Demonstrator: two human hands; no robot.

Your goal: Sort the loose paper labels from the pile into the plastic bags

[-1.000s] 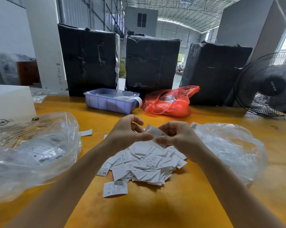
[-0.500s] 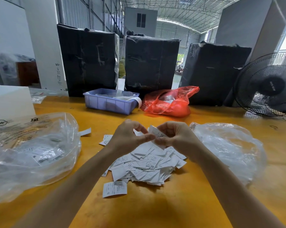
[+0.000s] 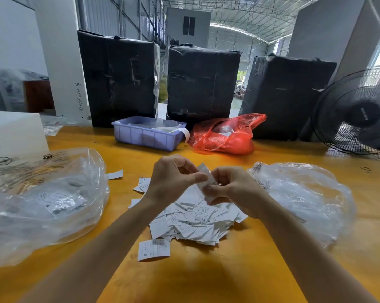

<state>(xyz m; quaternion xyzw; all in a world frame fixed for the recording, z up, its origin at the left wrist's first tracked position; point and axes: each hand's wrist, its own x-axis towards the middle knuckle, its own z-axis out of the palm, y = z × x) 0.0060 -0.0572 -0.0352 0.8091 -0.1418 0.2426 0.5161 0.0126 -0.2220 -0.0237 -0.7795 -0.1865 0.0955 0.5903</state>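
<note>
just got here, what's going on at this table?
A person is sorting paper labels. Both hands, left hand and right hand, pinch a small label held just above the pile of labels on the yellow table. A clear plastic bag lies at the left with some labels inside, another clear bag at the right. One label marked S lies apart, nearer the camera.

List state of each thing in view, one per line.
Left hand: pinching held white paper label
Right hand: pinching same label
White label pile: loose, unsorted
Left clear plastic bag: open, holds labels
Right clear plastic bag: crumpled, contents unclear
</note>
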